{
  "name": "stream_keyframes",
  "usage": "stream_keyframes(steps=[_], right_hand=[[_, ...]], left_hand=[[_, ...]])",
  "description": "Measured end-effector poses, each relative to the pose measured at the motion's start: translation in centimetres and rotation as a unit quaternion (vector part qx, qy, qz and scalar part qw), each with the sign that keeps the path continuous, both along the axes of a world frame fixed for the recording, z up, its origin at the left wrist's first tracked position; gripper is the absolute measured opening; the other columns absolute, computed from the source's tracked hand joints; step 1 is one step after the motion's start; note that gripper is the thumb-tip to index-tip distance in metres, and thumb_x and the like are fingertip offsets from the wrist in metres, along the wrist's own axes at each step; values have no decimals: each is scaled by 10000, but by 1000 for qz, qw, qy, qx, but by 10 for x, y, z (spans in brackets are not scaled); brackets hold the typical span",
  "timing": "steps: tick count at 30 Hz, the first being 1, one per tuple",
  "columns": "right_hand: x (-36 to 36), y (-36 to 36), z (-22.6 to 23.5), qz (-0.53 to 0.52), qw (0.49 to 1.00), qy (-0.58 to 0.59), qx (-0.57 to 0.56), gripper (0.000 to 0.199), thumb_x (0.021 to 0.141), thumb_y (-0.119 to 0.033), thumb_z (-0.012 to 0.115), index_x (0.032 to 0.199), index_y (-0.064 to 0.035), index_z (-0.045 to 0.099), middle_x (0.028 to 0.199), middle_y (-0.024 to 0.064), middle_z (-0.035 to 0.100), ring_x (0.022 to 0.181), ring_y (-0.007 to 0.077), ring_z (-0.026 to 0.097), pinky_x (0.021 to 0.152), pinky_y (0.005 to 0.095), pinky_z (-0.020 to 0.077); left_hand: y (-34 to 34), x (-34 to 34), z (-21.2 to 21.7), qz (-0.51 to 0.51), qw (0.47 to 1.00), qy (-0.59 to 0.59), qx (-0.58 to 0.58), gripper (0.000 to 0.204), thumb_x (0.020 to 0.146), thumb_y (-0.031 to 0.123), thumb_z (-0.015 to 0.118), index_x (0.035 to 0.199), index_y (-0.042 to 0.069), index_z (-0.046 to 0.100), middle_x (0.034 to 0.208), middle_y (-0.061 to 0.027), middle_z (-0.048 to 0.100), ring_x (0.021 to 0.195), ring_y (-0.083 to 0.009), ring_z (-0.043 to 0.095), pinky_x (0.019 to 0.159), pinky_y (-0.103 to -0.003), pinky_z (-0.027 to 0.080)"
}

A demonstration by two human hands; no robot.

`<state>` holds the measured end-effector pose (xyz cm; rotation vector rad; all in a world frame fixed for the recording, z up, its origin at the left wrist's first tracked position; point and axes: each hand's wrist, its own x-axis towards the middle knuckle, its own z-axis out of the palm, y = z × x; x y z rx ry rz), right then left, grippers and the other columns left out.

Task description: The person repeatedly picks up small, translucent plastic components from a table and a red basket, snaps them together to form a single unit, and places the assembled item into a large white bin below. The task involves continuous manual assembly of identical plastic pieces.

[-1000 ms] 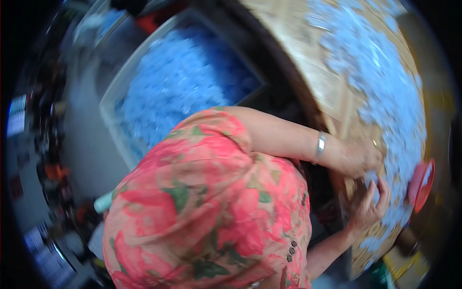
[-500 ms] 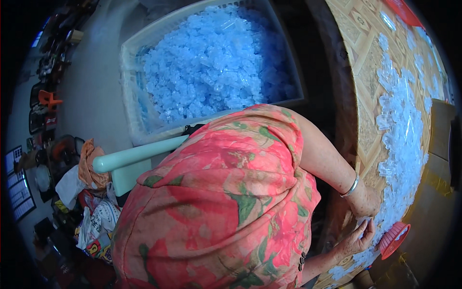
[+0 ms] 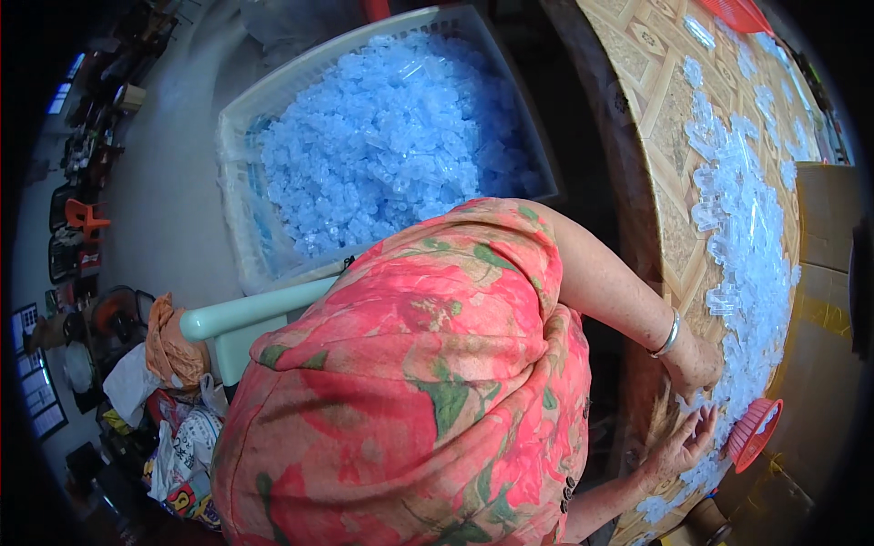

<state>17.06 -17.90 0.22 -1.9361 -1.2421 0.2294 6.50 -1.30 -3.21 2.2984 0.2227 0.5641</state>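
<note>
My left hand (image 3: 696, 366), with a silver bangle at the wrist, bends down over the table edge beside a long heap of small clear plastic pieces (image 3: 751, 246). Its fingers are curled and mostly hidden; a pale bit shows by the fingertips, too small to make out. Just below it is my right hand (image 3: 681, 448), its fingers apart and stretched toward the left fingertips. I see nothing held in it. Close to the right hand, a red plastic basket (image 3: 754, 435) tilts on the heap with some clear pieces inside.
A large white crate (image 3: 238, 196) full of clear pieces stands behind my left arm. A pale green chair (image 3: 255, 309) is at my back. Cardboard boxes (image 3: 824, 227) line the table's (image 3: 669, 155) far side. Another red basket (image 3: 742, 14) sits at its upper end. Bags (image 3: 187, 437) are piled lower left.
The whole view has shifted slightly, so the crate and the heap sit further left. My right hand's fingers have spread from a closer pinch near the left fingertips.
</note>
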Motion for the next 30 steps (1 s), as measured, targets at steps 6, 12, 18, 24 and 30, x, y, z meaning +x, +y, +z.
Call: stream_keyframes(steps=[6, 12, 18, 24, 30], right_hand=[[13, -2, 10, -36, 979, 128, -152, 361, 1045, -358, 547, 1249, -67, 610, 861, 11, 617, 677, 25, 515, 540, 176, 372], [5, 5, 23, 37, 912, 379, -152, 460, 1030, -435, 535, 1337, -91, 534, 803, 53, 642, 450, 54, 469, 387, 193, 357], [13, 14, 21, 2, 831, 528, -176, 431, 1028, -387, 551, 1308, -64, 505, 955, 171, 703, 574, 133, 668, 440, 207, 540], [2, 14, 23, -33, 805, 566, -176, 384, 1019, -397, 572, 1175, -53, 501, 951, 186, 700, 668, 180, 724, 474, 241, 582], [11, 20, 29, -12, 797, 574, -191, 401, 1007, -367, 599, 1167, -25, 465, 945, 201, 686, 674, 206, 729, 469, 260, 589]], left_hand=[[-9, -6, 12, 45, 996, 27, -70, 376, 823, 425, 738, 799, 51, 762, 786, -176, 716, 802, -362, 709, 733, -441, 559], [-2, -13, 22, 6, 983, 43, -176, 351, 884, 362, 700, 765, 35, 750, 722, -158, 714, 686, -257, 710, 654, -385, 556], [7, -6, 24, -95, 963, 120, -221, 254, 927, 220, 596, 833, 17, 717, 818, -127, 730, 775, -235, 699, 716, -386, 547], [8, -12, 19, -141, 945, 96, -279, 306, 974, 192, 586, 1220, 23, 654, 1013, -124, 724, 894, -211, 669, 833, -351, 530], [13, -10, 36, -167, 855, 190, -454, 397, 1031, 201, 567, 1364, -15, 560, 1080, -37, 679, 937, -63, 591, 803, -211, 509]])
